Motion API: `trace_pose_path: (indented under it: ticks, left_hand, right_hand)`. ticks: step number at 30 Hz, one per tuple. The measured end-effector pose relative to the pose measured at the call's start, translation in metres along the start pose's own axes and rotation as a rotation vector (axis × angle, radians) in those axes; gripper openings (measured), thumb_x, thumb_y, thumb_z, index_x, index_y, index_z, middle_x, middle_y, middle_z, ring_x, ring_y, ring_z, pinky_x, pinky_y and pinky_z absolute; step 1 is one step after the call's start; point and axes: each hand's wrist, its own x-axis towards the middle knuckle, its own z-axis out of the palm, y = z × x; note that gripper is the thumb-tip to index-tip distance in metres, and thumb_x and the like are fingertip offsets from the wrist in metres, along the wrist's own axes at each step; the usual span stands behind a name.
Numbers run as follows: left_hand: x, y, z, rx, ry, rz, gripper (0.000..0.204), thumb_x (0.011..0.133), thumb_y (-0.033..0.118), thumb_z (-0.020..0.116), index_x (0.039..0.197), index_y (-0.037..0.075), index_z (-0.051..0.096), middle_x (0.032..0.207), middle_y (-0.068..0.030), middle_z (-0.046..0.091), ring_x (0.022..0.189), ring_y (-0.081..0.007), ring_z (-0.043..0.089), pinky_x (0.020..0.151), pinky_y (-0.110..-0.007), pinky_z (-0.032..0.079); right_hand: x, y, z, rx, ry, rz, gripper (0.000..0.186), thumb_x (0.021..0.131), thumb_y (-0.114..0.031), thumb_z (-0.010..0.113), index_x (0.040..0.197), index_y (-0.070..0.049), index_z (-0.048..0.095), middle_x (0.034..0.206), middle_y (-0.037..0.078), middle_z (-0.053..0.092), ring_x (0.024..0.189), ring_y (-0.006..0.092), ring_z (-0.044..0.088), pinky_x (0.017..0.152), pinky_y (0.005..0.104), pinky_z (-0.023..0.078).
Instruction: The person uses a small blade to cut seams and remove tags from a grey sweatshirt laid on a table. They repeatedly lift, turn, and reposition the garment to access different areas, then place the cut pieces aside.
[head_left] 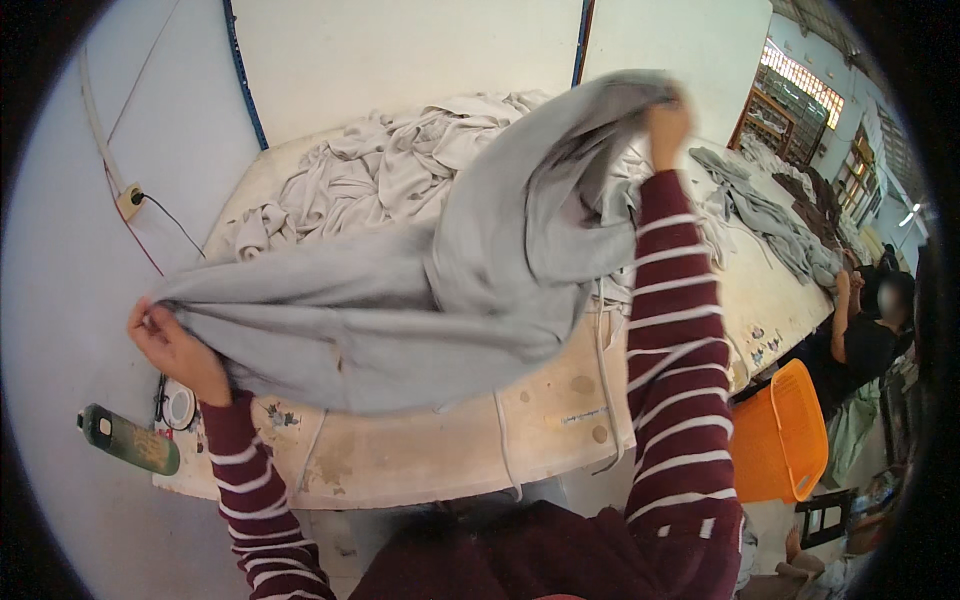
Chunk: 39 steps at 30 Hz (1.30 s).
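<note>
Here we are at the left hand [175,345], far left of the frame, its fingertips pinched on a bunched end of the grey cloth [400,320]. Up at the upper right, the right hand [668,130] is closed on the other end, slightly blurred, so we can't read each finger. Between them the cloth hangs slantwise across the centre, above the table [420,460].

That left pinch looks the weaker one to us: a hard tug from the right could pull the fabric free. And the folds are bunched, so the cloth could come down twisted. Watch the pale cords [505,450] dangling below, lower centre; if they belong to this piece, they could snag on the table's edge. Behind it, upper centre, sits the heap of pale cloth [390,170]; a low swing could drag some along. Lower left, we see a white round thing [180,408] and a green bottle [140,445]; a wide sweep that way could knock either.
</note>
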Motion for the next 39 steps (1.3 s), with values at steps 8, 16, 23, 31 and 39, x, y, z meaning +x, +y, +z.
trace_pose_path:
  ticks: [8,16,23,31,39]
  left_hand:
    - [-0.051,-0.134,-0.075,0.265,-0.218,-0.414,0.026,0.096,0.012,0.049,0.119,-0.001,0.050,0.119,-0.0114,0.052,0.109,-0.0218,0.049,0.099,-0.032,0.035]
    - [-0.070,-0.056,-0.014,0.244,-0.539,0.041,0.040,0.076,-0.003,0.057,0.116,0.001,0.053,0.117,-0.0116,0.054,0.108,-0.0232,0.051,0.097,-0.034,0.038]
    - [-0.176,0.059,0.075,0.034,-1.385,0.420,0.070,0.076,0.023,0.071,0.138,0.012,0.041,0.127,-0.0140,0.052,0.122,-0.0316,0.046,0.112,-0.046,0.025]
    - [-0.167,0.057,0.064,-0.046,-1.564,0.247,0.046,0.067,-0.002,0.056,0.111,0.009,0.060,0.109,-0.0132,0.061,0.109,-0.0317,0.054,0.101,-0.044,0.039]
    - [-0.045,0.010,0.071,0.237,-0.835,0.443,0.053,0.067,-0.009,0.047,0.113,0.012,0.062,0.109,-0.0149,0.061,0.104,-0.0330,0.058,0.089,-0.041,0.046]
  right_hand:
    - [-0.084,0.213,-0.262,-0.291,-0.413,0.479,0.018,0.082,-0.009,0.051,0.087,0.005,0.061,0.056,0.005,0.047,0.048,0.0165,0.046,0.044,0.0347,0.035]
    - [-0.130,0.183,-0.283,-0.133,-0.509,0.322,0.042,0.073,0.002,0.055,0.114,0.001,0.062,0.104,0.013,0.068,0.099,0.0225,0.064,0.089,0.0320,0.047]
    - [-0.173,0.071,-0.176,0.041,-1.144,0.095,0.052,0.066,0.004,0.054,0.114,-0.014,0.065,0.113,0.010,0.066,0.108,0.0275,0.060,0.093,0.0340,0.045]
    - [-0.165,0.098,-0.197,-0.629,-1.216,0.126,0.036,0.066,-0.008,0.065,0.101,-0.016,0.069,0.102,0.010,0.067,0.101,0.0304,0.062,0.084,0.0402,0.049]
    - [-0.117,0.049,-0.174,-0.670,-0.752,-0.045,0.028,0.074,-0.028,0.067,0.100,-0.015,0.068,0.094,0.012,0.067,0.089,0.0327,0.064,0.075,0.0446,0.049]
